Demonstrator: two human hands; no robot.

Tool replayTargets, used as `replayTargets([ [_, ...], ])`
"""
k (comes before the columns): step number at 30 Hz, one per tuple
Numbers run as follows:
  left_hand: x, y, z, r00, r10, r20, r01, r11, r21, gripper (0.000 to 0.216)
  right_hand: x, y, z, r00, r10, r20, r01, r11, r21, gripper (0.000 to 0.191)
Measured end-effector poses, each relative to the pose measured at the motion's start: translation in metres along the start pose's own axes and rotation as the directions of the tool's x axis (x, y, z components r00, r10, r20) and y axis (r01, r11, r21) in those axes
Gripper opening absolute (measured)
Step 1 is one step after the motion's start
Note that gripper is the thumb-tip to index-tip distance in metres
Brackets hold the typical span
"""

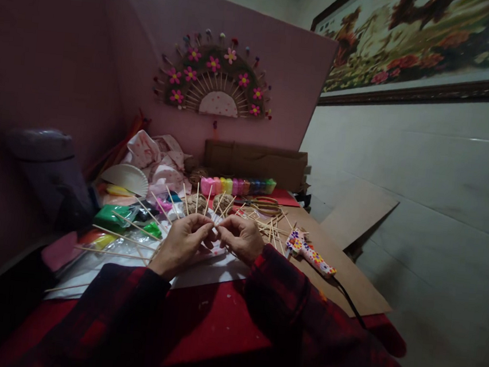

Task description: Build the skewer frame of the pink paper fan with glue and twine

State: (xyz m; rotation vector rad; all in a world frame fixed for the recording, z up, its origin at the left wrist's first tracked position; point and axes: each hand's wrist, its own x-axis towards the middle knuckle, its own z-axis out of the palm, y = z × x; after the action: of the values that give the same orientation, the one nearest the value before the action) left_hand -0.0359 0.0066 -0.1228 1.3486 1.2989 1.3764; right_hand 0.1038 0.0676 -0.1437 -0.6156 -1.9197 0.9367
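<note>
The left hand (180, 243) and right hand (241, 238) meet over the red table (213, 325), fingers pinched shut on the hub of a fan of thin wooden sticks (197, 199) that spreads away from them. The sticks are likely light, stiff and easily snapped, so grip near the hub, not the tips. Beyond lie a patterned glue gun (309, 252) and a clay strip (238, 186).
</note>
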Motion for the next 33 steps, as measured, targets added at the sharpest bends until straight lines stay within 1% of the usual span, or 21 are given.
replayTargets([
  [2, 0.0, 0.0, 0.0, 1.0, 0.008, -0.014, -0.008, 1.0, -0.02, 0.027, 0.0, 0.0, 0.0, 1.0, -0.021, -0.01, 0.021, 0.999, -0.035, 0.015],
  [6, -0.001, 0.001, 0.001, 0.999, -0.044, -0.014, 0.043, 0.997, -0.069, 0.027, -0.001, -0.001, 0.0, 0.991, -0.128, -0.044, 0.116, 0.972, -0.203, 0.016],
  [9, -0.002, 0.003, 0.003, 0.998, -0.054, -0.012, 0.053, 0.996, -0.073, 0.024, -0.001, -0.001, 0.0, 0.985, -0.167, -0.039, 0.152, 0.955, -0.253, 0.016],
  [13, -0.002, 0.005, 0.005, 0.996, -0.086, 0.012, 0.087, 0.987, -0.136, 0.025, -0.001, -0.002, -0.001, 0.981, -0.188, -0.056, 0.165, 0.946, -0.281, 0.014],
  [15, -0.001, 0.003, 0.005, 0.996, -0.083, 0.03, 0.086, 0.988, -0.13, 0.025, -0.001, -0.003, -0.002, 0.976, -0.21, -0.058, 0.184, 0.939, -0.291, 0.013],
  [18, 0.001, -0.002, 0.005, 0.998, -0.063, 0.029, 0.065, 0.997, -0.051, 0.022, -0.001, -0.005, -0.001, 0.97, -0.237, -0.049, 0.212, 0.929, -0.304, 0.012],
  [22, 0.003, -0.01, 0.005, 0.998, -0.039, -0.039, 0.044, 0.989, 0.141, 0.01, -0.002, -0.003, 0.001, 0.961, -0.273, -0.037, 0.246, 0.91, -0.335, 0.008],
  [23, 0.003, -0.01, 0.005, 0.998, -0.035, -0.046, 0.042, 0.985, 0.167, 0.009, -0.003, -0.002, 0.001, 0.96, -0.276, -0.043, 0.246, 0.908, -0.338, 0.007],
  [25, 0.003, -0.008, 0.005, 0.999, -0.042, -0.032, 0.046, 0.99, 0.131, 0.011, -0.002, -0.002, 0.001, 0.962, -0.266, -0.064, 0.232, 0.916, -0.326, 0.008],
  [28, 0.001, -0.002, 0.004, 0.999, -0.039, 0.033, 0.039, 0.999, -0.014, 0.019, -0.002, -0.005, 0.0, 0.971, -0.226, -0.071, 0.199, 0.941, -0.272, 0.012],
  [29, 0.0, 0.0, 0.003, 0.998, -0.029, 0.052, 0.032, 0.999, -0.039, 0.021, -0.002, -0.006, 0.0, 0.975, -0.213, -0.066, 0.19, 0.948, -0.254, 0.014],
  [31, -0.001, 0.001, 0.003, 0.998, -0.019, 0.066, 0.022, 0.999, -0.042, 0.022, -0.002, -0.007, -0.001, 0.976, -0.207, -0.063, 0.187, 0.953, -0.239, 0.014],
  [33, 0.0, -0.002, 0.003, 0.999, -0.021, 0.043, 0.021, 1.0, -0.004, 0.019, -0.002, -0.008, 0.0, 0.97, -0.234, -0.071, 0.209, 0.943, -0.258, 0.013],
])
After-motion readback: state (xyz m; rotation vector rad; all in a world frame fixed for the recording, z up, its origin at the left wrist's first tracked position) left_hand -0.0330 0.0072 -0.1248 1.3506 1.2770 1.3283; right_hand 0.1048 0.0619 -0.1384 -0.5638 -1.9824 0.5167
